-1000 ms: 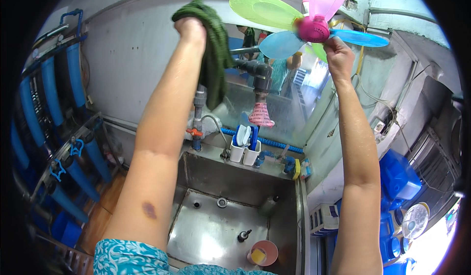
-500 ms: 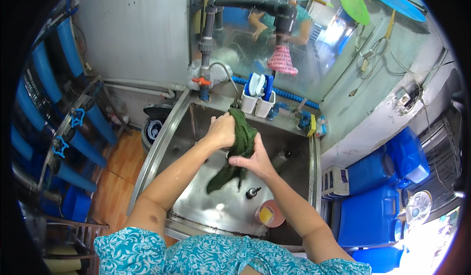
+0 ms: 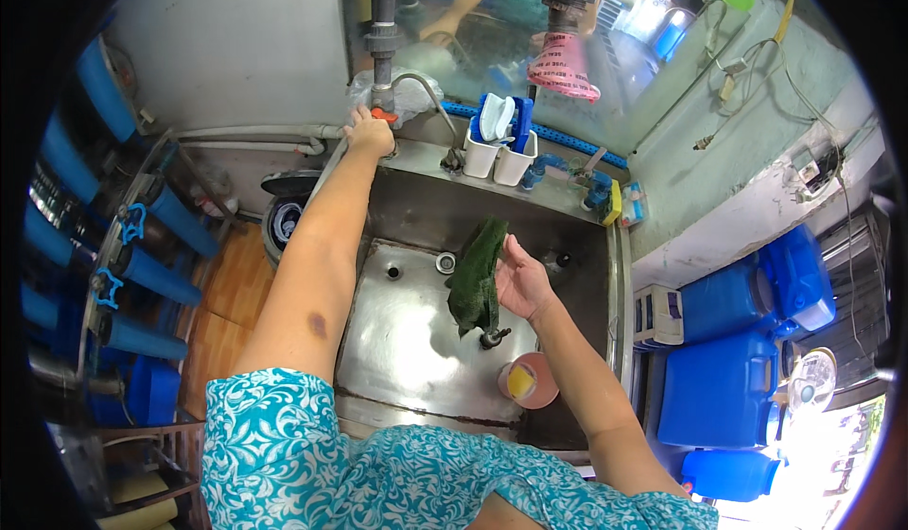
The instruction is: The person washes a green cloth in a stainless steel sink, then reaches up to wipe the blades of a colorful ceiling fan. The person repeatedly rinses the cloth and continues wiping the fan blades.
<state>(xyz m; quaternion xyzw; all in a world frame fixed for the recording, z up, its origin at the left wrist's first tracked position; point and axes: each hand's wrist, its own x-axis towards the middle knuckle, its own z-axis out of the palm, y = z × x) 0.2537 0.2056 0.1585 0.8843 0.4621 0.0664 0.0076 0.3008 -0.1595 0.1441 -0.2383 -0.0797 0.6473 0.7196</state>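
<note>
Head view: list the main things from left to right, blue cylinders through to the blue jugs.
Blue cylinders, left hand, green cloth, right hand, white plastic box, blue jugs.

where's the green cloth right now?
In the head view, just right of centre: the green cloth is over the steel sink, immediately left of the right hand, with the pink container lower right of it.

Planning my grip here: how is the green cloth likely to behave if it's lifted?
The green cloth will probably be floppy, since it droops in folds at the right hand. It likely won't roll or break, being soft-looking, bunched fabric. It may feel heavier if wet, but the picture doesn't settle that.
</note>
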